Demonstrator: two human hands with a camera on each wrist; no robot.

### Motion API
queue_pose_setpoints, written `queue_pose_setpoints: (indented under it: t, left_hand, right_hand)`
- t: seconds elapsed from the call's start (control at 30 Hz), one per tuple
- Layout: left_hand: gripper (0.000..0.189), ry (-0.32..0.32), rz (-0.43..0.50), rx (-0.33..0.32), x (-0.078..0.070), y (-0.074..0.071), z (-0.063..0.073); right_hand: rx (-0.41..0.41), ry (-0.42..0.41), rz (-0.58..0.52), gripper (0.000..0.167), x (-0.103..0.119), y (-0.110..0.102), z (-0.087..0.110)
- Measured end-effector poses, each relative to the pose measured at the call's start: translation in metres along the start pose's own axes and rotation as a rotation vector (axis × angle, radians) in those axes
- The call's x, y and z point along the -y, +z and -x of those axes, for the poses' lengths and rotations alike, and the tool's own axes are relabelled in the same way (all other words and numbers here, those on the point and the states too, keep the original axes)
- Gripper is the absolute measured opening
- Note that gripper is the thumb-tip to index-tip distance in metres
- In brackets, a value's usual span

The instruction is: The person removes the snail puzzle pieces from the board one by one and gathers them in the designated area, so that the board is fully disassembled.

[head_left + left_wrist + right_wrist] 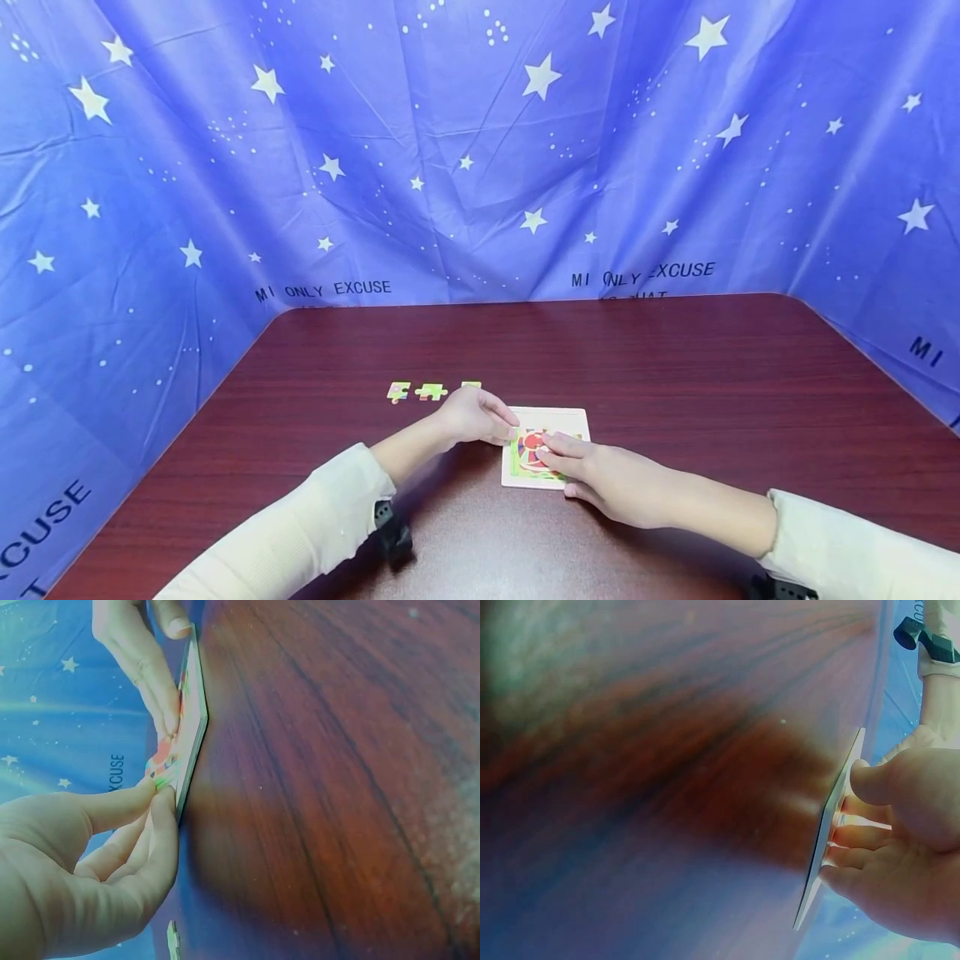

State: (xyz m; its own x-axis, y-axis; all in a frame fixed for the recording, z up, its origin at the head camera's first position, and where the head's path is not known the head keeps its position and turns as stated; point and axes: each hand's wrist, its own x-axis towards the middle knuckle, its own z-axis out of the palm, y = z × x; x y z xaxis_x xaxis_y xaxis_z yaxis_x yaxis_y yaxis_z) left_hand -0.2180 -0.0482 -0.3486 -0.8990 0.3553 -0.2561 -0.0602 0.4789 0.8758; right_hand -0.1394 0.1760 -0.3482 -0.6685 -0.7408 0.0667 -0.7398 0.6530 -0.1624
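Note:
A square jigsaw puzzle board [547, 415] with a pale border lies on the table, its inset holding a red, white and green picture. At its left side my left hand [476, 415] pinches a puzzle piece [160, 781] between thumb and fingertips. Only a green bit of that piece shows, over the board's edge. From the right, my right hand [618, 483] rests its extended fingers on the picture, covering part of it. Its thumb touches the board's near border in the right wrist view.
Behind my left hand, loose green puzzle pieces lie in a row: one at the left [399, 391], a middle piece [431, 391], and a third piece [471, 384] partly hidden by the hand. The dark red wooden table [675, 358] meets a blue star-printed curtain [450, 208].

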Motion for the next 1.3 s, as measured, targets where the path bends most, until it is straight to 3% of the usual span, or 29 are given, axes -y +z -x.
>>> queue_pose_setpoints:
  t: [0.33,0.57,0.93,1.17,1.3]
  left_hand:
    - [0.007,0.028,-0.035,-0.046,-0.002,0.004,0.008]
    - [0.008,0.04,-0.058,-0.061,-0.002,0.005,0.008]
    - [0.009,0.018,-0.029,-0.119,0.0,0.008,0.007]
    - [0.005,0.144,-0.244,-0.195,-0.004,0.011,0.013]
    - [0.004,0.22,-0.305,-0.206,-0.006,0.011,0.017]
  right_hand:
    - [-0.025,-0.014,-0.003,0.046,-0.001,0.001,0.001]
    - [-0.079,-0.106,0.097,0.045,-0.002,0.005,0.002]
    - [-0.056,-0.083,0.098,0.044,0.001,0.002,-0.001]
    - [-0.043,-0.061,0.089,0.043,0.004,0.001,-0.001]
    - [-0.022,-0.043,0.084,0.044,0.004,0.0,-0.002]
